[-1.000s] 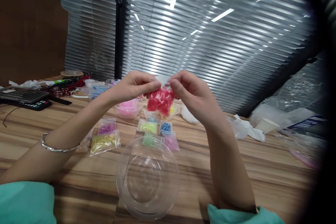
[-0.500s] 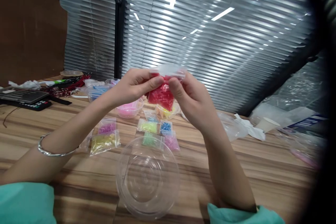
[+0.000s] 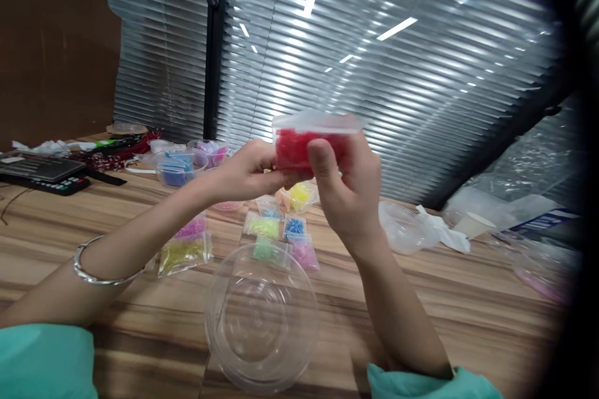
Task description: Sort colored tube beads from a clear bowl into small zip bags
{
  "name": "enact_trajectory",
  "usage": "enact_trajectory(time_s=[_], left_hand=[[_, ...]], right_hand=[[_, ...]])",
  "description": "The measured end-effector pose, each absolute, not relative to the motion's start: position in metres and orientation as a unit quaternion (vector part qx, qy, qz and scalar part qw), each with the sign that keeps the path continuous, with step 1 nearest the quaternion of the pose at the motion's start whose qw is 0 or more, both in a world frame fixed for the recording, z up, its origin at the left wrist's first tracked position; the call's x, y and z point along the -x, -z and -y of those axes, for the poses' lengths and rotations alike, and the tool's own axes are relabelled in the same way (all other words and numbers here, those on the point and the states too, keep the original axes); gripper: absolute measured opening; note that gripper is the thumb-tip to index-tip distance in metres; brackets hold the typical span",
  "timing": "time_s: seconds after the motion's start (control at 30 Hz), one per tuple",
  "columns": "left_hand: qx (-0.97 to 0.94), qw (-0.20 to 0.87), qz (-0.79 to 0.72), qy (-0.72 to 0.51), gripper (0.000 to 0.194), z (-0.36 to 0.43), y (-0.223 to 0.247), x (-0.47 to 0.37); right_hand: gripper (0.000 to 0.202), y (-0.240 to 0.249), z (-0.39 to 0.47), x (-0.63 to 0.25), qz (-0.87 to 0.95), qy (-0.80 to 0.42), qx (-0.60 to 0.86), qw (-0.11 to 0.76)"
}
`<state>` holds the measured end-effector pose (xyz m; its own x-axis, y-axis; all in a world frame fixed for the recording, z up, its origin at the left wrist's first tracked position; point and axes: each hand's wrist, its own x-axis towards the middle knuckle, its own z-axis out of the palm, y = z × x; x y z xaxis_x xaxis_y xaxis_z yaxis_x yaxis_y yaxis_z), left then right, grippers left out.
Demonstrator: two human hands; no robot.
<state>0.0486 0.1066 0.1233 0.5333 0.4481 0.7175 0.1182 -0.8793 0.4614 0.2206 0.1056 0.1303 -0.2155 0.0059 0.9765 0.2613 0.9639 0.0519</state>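
Observation:
Level with the blinds, a small clear zip bag of red pieces [image 3: 292, 143] is raised above the table, its pale top strip uppermost. My right hand [image 3: 350, 190] grips its right side, thumb across the front and the other fingers mostly behind. At the bag's lower left edge, my left hand [image 3: 255, 168] is closed against it, with its fingertips partly hidden. Below, a round clear plastic container [image 3: 262, 324] stands on the wooden table. Beyond it lie small bags of yellow-green [image 3: 264, 225], blue [image 3: 294, 226], green [image 3: 265, 249] and pink [image 3: 304, 252] pieces.
A gold-yellow bag [image 3: 185, 254] lies left of the container. Farther back are a tub of blue items [image 3: 178, 168] and a bowl with yellow contents [image 3: 299, 195]. Clear bowls [image 3: 407, 230], white tissue [image 3: 449, 234] and a paper cup [image 3: 472, 224] are on the right.
The red bag has turned more level and shifted slightly right. My right hand now wraps its right side, while my left hand has moved from its top strip to the lower left edge.

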Motion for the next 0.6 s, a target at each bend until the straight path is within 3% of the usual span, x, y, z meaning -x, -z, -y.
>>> enact_trajectory(time_s=[0.2,0.27,0.43,0.6], left_hand=[[-0.894,0.233,-0.166,-0.343,0.031,-0.101,-0.132,-0.04],[-0.887,0.218,-0.149,-0.378,0.029,-0.102,-0.134,-0.037],[-0.864,0.173,-0.159,-0.446,0.037,-0.099,-0.136,-0.039],[-0.882,0.123,-0.149,-0.43,0.042,-0.097,-0.136,-0.042]], right_hand=[[0.034,-0.122,-0.1,-0.217,0.74,0.192,0.115,0.635],[0.033,-0.122,-0.101,-0.219,0.751,0.168,0.12,0.627],[0.037,-0.129,-0.105,-0.224,0.801,-0.034,0.118,0.586],[0.04,-0.129,-0.093,-0.221,0.754,-0.005,0.139,0.642]])
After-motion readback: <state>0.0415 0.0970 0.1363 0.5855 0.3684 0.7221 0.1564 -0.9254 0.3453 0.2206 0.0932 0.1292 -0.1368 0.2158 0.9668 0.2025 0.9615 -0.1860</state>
